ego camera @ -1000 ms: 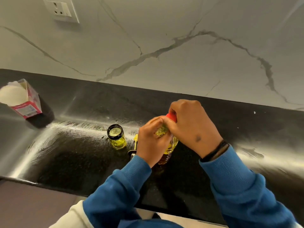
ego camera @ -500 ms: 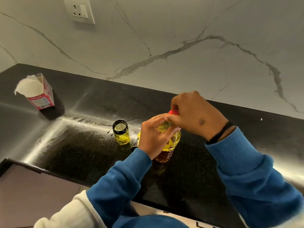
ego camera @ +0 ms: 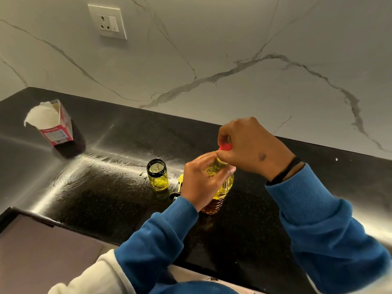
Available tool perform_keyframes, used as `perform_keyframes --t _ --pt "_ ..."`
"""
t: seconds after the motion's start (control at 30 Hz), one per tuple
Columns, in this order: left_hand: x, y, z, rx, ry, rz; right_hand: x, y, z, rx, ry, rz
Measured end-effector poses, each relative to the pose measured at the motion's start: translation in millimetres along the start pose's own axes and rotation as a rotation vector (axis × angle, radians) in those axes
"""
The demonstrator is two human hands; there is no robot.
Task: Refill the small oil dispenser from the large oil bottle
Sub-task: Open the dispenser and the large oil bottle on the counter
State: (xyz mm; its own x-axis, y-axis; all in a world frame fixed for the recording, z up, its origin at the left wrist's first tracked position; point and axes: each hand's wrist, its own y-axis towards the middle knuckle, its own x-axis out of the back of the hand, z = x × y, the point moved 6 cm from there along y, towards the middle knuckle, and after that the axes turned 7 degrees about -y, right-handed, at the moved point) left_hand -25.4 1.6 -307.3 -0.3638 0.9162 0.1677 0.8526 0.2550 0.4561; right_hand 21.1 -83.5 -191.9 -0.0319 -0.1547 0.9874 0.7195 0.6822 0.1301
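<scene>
Black stone counter point(ego camera: 118, 200), glossy, streaked with light. White veined marble wall behind.

Large oil bottle point(ego camera: 220, 183) stands upright on the counter a little right of centre, yellow oil inside, ribbed lower body darker amber. Left hand point(ego camera: 201, 181) wraps round the bottle's shoulder from its 9 o'clock side, fingers curled on the plastic, gripping it. Right hand point(ego camera: 252, 147) sits over the top of the bottle, at its 12 o'clock; thumb and fingers pinch the red cap point(ego camera: 225, 147), most of the cap hidden under the fingers. Cannot tell whether the cap is still seated on the neck or lifted off. Black band on the right wrist; both sleeves blue.

Small oil dispenser point(ego camera: 158, 175) stands at the bottle's 9 o'clock, near but not touching, a short glass jar with a black rim, mouth open, some yellow oil in the bottom. Between the two, partly behind the left wrist, lies a yellow and black part point(ego camera: 178, 188) on the counter; too covered to say what it is.

Far off at 10 o'clock, a red and white carton point(ego camera: 58, 132) with white tissue standing out of its open top. Wall socket point(ego camera: 108, 22) high at 11 o'clock.
</scene>
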Motion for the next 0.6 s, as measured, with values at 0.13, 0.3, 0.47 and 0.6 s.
perform_keyframes --t 0.13,0.3,0.47,0.6 --pt "0.6 -1.4 -1.2 0.044 0.100 -0.031 19.2 -7.7 -3.7 0.035 0.096 -0.120" --pt "3.6 -2.4 -12.6 0.132 0.144 0.048 32.1 -38.5 -18.7 -0.027 0.277 -0.312" --pt "13.7 -24.7 -62.8 -0.083 0.061 -0.233 15.1 -91.2 -49.4 -0.208 0.468 -0.454" --pt "-24.6 -50.4 -59.2 0.082 -0.142 -0.018 -27.6 -125.4 -68.9 -0.331 0.633 -0.544"
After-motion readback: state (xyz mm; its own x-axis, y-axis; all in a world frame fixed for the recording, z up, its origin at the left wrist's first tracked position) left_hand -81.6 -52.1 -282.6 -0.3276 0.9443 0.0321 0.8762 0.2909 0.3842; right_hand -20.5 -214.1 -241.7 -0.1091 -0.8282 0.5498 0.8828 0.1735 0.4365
